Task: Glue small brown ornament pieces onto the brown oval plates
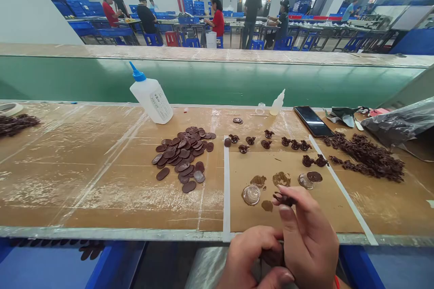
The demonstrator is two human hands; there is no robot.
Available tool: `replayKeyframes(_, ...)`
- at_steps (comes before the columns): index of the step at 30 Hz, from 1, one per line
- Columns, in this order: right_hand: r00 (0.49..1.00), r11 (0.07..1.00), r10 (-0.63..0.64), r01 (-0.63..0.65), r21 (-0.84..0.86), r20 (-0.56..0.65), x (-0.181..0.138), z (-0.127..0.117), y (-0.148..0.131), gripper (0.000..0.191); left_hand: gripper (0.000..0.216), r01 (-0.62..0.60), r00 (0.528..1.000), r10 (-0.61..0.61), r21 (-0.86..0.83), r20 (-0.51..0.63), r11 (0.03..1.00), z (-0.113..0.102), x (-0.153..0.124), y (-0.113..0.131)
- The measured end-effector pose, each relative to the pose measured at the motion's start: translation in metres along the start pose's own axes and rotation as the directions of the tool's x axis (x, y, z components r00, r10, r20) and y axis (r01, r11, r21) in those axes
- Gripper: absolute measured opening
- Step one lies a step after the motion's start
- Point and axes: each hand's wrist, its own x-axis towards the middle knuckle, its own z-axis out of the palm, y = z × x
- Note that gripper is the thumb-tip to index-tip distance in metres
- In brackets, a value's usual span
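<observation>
Pinched between the thumb and fingertips of my right hand (310,230) is a small dark brown figurine (284,198), just above the brown board. My left hand (252,255) is closed below it, at the table's front edge. Its fingers hold a dark brown piece (273,257), mostly hidden, and the two hands touch. Beyond the hands lie a clear round glue blob (251,194) and wet patches. A brown oval disc (314,176) rests partly over a second clear blob (305,181). Several small figurines (266,144) stand in loose rows farther back.
A heap of brown oval discs (183,151) lies left of the board. A large glue bottle (152,99), a small dropper bottle (278,103) and a phone (313,121) are along the back. Brown figurines are piled (369,156) at right. Blue bins (125,264) sit below the edge.
</observation>
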Motion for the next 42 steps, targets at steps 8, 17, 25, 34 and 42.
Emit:
replayKeyframes(8,0.989,0.989,0.15,-0.15,-0.016,0.015,-0.004,0.001,0.006,0.022,0.032,0.085,0.995,-0.083,0.041,-0.051,0.996,-0.005,0.004,0.013)
replayKeyframes(17,0.978,0.978,0.21,-0.21,-0.017,0.001,0.007,-0.011,0.004,0.018,0.032,0.25,0.908,-0.414,-0.708,-0.065,0.66,0.0,0.001,0.001)
replayKeyframes(25,0.993,0.987,-0.119,0.118,-0.108,0.002,-0.007,0.005,-0.002,0.037,0.024,0.302,0.711,-0.604,-0.62,-0.36,0.724,0.025,-0.002,0.004)
replayKeyframes(34,0.942,0.927,-0.322,0.295,-0.23,-0.092,-0.001,-0.008,0.021,0.055,0.026,0.319,0.832,-0.494,-0.511,-0.252,0.798,0.032,-0.016,-0.004)
replayKeyframes(42,0.971,0.977,-0.198,0.207,-0.057,0.131,0.011,-0.008,0.005,0.037,0.027,0.587,0.776,-0.622,-0.477,0.102,0.654,-0.006,0.013,0.014)
